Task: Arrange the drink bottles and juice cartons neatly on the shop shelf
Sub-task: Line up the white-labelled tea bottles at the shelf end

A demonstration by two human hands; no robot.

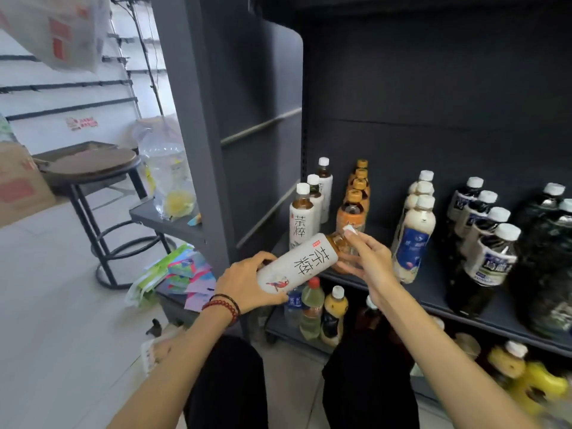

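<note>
Currently the white-sleeved plastic tea bottle (305,261) with brown tea lies tilted between both hands, just in front of the dark grey metal shelf (433,292). Left hand (244,286) curls round its base, right hand (368,255) pinches the capped neck. Best: stand it upright, label out, ahead of the matching white-capped bottle row (301,218). Sleeve reads 茶粹; other labels too blurred.
</note>
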